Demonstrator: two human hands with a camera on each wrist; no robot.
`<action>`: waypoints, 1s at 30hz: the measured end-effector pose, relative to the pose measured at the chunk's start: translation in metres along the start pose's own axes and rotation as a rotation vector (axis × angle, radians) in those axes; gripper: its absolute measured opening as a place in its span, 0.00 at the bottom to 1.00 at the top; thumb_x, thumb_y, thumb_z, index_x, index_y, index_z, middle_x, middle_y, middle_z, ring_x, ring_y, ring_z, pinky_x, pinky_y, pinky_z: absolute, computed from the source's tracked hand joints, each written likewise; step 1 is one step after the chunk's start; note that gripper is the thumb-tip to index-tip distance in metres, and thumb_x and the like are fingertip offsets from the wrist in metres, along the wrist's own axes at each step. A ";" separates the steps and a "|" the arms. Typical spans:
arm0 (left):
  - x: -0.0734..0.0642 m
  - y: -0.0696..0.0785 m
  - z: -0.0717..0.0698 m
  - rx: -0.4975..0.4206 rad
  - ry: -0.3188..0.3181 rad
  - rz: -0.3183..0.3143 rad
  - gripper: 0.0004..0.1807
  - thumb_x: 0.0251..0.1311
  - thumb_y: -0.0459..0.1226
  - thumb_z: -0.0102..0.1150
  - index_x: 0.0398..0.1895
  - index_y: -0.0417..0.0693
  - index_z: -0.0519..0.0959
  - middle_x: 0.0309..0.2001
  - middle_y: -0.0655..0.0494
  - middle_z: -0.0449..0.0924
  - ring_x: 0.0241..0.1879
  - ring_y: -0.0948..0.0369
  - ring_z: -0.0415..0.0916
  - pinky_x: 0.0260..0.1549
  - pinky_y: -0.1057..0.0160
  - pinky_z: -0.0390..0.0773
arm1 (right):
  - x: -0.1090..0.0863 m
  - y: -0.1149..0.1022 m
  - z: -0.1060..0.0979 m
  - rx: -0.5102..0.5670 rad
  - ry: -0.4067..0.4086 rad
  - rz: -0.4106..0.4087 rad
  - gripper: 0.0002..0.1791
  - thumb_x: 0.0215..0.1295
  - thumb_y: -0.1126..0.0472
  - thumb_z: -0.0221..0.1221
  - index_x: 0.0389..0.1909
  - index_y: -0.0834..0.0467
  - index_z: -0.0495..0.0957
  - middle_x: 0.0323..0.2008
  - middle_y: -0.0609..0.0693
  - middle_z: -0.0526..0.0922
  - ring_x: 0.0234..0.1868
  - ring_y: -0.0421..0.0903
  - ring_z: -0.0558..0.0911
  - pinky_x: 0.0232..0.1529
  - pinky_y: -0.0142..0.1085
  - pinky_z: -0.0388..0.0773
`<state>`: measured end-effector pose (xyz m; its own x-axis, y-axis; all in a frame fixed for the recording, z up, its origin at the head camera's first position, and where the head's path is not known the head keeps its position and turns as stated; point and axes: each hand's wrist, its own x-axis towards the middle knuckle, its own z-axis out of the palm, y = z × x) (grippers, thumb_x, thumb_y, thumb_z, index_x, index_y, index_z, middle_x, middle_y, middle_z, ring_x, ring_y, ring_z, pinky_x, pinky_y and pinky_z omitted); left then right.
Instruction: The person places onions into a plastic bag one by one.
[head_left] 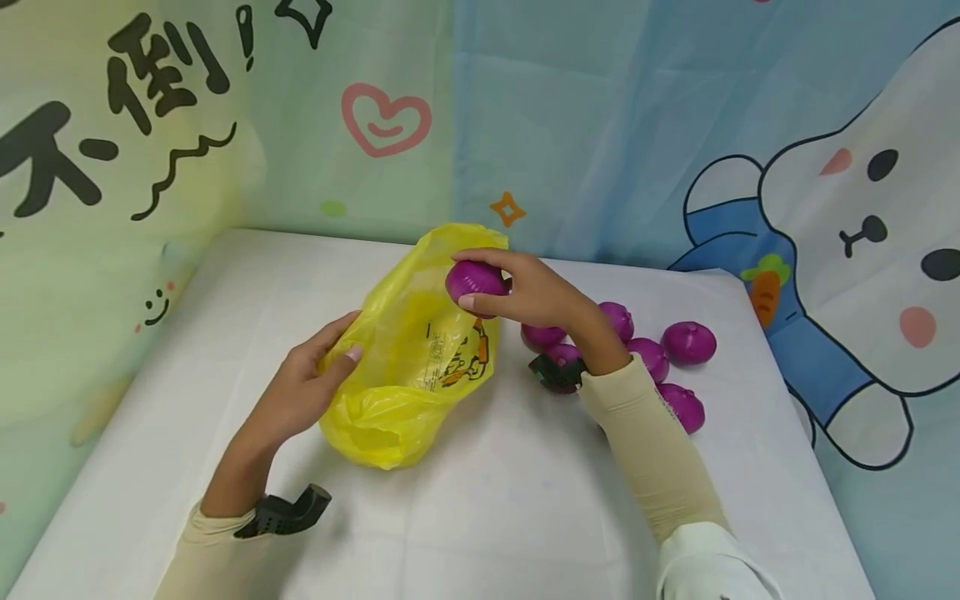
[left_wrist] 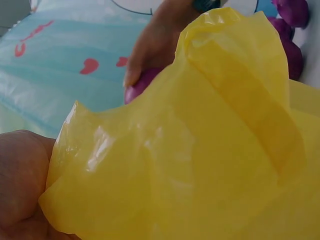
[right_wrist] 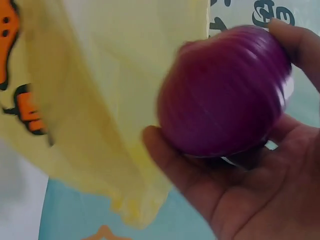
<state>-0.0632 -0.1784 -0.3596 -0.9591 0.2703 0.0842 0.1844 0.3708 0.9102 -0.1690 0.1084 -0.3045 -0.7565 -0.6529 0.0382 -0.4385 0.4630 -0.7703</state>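
Note:
My left hand (head_left: 303,387) grips the left edge of a yellow plastic bag (head_left: 405,333), thumb on the near side. The bag is held up off the table, with dark print and an orange cartoon on it. In my right hand (head_left: 532,292) is a purple onion (head_left: 475,287), pinched between thumb and fingers at the bag's upper right opening. The right wrist view shows this onion (right_wrist: 225,92) close up, its skin shiny and ridged, beside the bag's yellow film (right_wrist: 110,100). In the left wrist view, the bag (left_wrist: 175,165) covers part of the onion.
Several more purple onions (head_left: 688,343) lie in a group on the white table (head_left: 487,517), to the right under my right forearm. A printed cloth backdrop (head_left: 555,108) hangs along the table's far and side edges. Black wrist straps (head_left: 288,512) sit on both wrists.

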 end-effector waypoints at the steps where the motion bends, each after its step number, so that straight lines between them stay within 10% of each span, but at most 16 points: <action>1: 0.001 0.000 0.001 -0.004 -0.005 -0.002 0.23 0.62 0.47 0.44 0.62 0.66 0.58 0.58 0.67 0.62 0.49 0.65 0.64 0.49 0.59 0.63 | 0.005 0.004 0.001 -0.016 -0.016 0.015 0.30 0.53 0.44 0.57 0.59 0.44 0.64 0.43 0.42 0.72 0.39 0.38 0.73 0.38 0.33 0.73; 30: 0.003 0.014 0.018 -0.057 -0.049 0.031 0.23 0.64 0.42 0.44 0.63 0.60 0.58 0.60 0.63 0.60 0.55 0.64 0.59 0.52 0.55 0.60 | 0.075 0.045 0.078 -0.002 -0.211 0.004 0.12 0.54 0.46 0.56 0.34 0.48 0.73 0.24 0.46 0.75 0.24 0.41 0.72 0.29 0.32 0.72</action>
<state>-0.0597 -0.1560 -0.3539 -0.9411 0.3248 0.0944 0.2004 0.3107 0.9291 -0.2079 0.0334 -0.3854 -0.6399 -0.7620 -0.0993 -0.4367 0.4669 -0.7689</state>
